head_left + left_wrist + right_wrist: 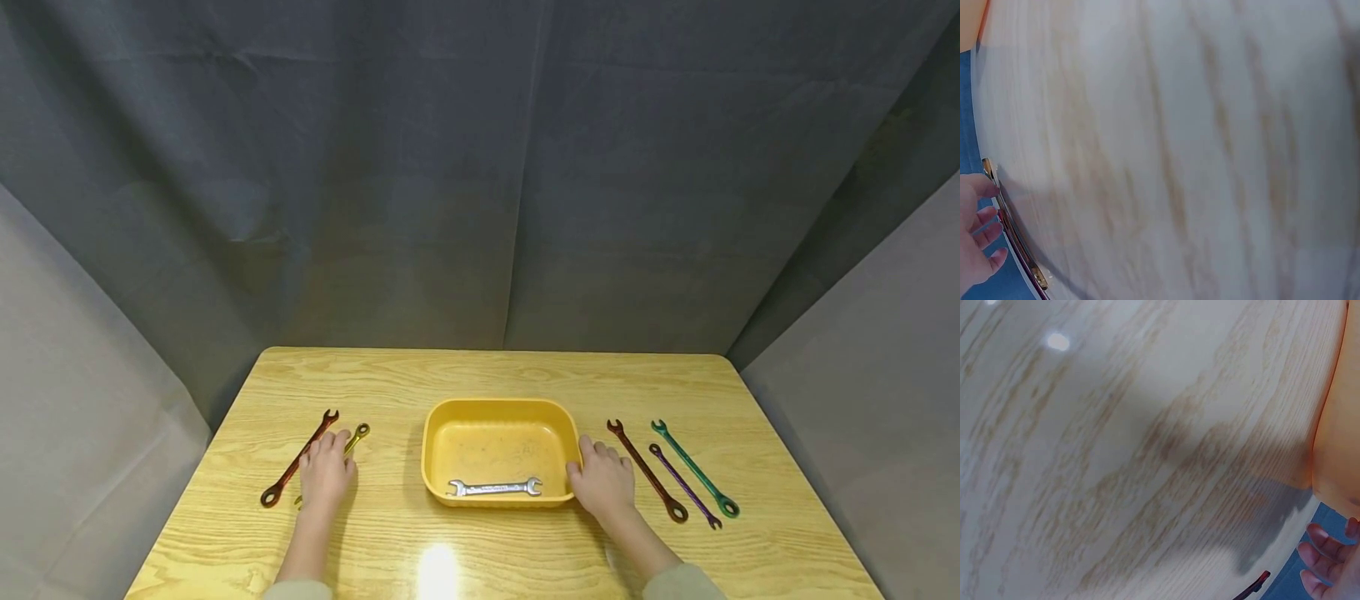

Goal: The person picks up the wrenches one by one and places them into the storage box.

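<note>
My left hand is over a yellow-gold combination wrench, covering its middle, with its ring end showing beyond the fingers. In the left wrist view the fingers are loosely bent and spread close beside the wrench. Just left of that hand lies a red wrench. My right hand rests at the right rim of a yellow plastic basin, thumb over the edge. Relaxed fingers show beside the basin wall in the right wrist view. Inside the basin lies a silver open-end wrench.
To the right of the basin lie a dark red wrench, a purple wrench and a green wrench, all slanting. The wooden table backs onto a dark grey curtain, with pale cloth panels at both sides.
</note>
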{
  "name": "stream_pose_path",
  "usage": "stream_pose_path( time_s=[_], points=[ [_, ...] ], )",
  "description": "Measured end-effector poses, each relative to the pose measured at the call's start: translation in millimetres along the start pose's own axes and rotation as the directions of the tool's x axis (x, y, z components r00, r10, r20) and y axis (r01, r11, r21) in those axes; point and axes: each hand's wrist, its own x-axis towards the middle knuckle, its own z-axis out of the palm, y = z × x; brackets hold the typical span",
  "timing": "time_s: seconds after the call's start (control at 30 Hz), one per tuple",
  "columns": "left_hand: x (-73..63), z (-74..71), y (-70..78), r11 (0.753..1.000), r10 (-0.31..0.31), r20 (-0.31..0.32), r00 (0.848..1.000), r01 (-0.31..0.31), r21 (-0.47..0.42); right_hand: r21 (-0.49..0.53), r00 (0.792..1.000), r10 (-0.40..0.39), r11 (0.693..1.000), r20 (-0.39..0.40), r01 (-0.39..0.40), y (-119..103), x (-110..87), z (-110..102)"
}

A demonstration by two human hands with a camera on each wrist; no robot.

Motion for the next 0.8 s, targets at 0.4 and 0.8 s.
stream_pose_path(
  time_s=[0.4,0.8],
  points=[
    [1.9,-1.6,-0.8,1.0,-0.011,0.017,1.0,0.011,-0.003,-0.002,1.0,-0.004,1.0,0.008,0.004,-0.4,-0.6,-0.8],
    [7.9,-1.7,0.7,0.998,-0.059,0.066,0.996,0.061,-0.015,0.008,1.0,0.002,1.0,0.002,-0.002,0.0,0.0,0.2]
  ],
)
